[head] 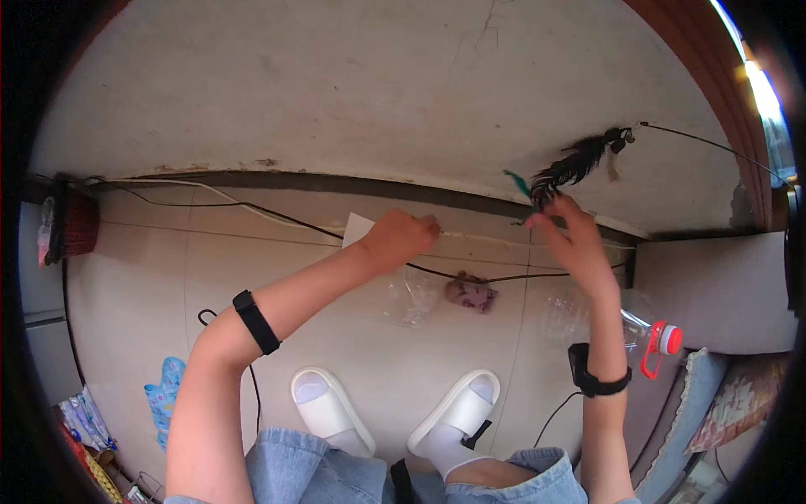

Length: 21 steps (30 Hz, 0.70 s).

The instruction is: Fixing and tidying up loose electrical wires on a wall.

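My right hand (576,242) pinches the lower end of a black feather (576,160), with a green feather tip (518,183) sticking out beside it. The feather hangs with small dark beads or bells from a thin black rod (708,140), like a cat teaser wand. To the left, my left hand (403,238) is held over the floor near the wall, its fingers curled. A piece of white paper or card (356,228) shows behind that wrist. Whether the hand grips anything is hidden.
Cables (302,223) run along the wall base. On the tiles lie a clear plastic piece (409,296), a small plush doll (471,293) and a clear bottle with a red cap (672,340). A dark red basket (82,220) stands left; a grey sofa (711,290) stands right.
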Available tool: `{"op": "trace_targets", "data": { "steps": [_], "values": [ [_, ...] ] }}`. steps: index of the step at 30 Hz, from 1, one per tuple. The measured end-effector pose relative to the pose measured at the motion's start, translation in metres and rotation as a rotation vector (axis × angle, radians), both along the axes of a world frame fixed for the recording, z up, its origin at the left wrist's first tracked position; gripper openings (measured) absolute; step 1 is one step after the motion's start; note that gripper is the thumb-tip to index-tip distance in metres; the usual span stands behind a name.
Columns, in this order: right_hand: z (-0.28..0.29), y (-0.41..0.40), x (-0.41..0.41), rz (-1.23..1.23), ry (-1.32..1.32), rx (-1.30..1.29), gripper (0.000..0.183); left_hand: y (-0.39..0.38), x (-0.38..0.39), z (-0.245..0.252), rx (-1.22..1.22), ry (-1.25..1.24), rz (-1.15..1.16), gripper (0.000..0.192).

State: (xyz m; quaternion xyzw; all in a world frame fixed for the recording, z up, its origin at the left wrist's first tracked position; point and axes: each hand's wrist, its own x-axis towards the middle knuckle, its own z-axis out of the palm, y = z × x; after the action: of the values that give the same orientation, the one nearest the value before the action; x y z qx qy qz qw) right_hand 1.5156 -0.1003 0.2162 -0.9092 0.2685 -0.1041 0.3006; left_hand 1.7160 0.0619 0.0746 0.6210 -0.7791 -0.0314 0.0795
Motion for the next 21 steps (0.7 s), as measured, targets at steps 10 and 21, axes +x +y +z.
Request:
{"op": "trace_targets", "data": {
  "steps": [10, 21],
  "values": [
    [-0.018, 0.034, -0.092, 0.153, 0.641, 0.048, 0.017, -0.014, 0.018, -0.024, 0.081, 0.085, 0.169, 0.013],
    [-0.121, 0.027, -0.107, 0.065, 0.853, -0.263, 0.016, -0.025, -0.005, 0.023, 0.024, 0.845, 0.564, 0.029]
  ]
}}
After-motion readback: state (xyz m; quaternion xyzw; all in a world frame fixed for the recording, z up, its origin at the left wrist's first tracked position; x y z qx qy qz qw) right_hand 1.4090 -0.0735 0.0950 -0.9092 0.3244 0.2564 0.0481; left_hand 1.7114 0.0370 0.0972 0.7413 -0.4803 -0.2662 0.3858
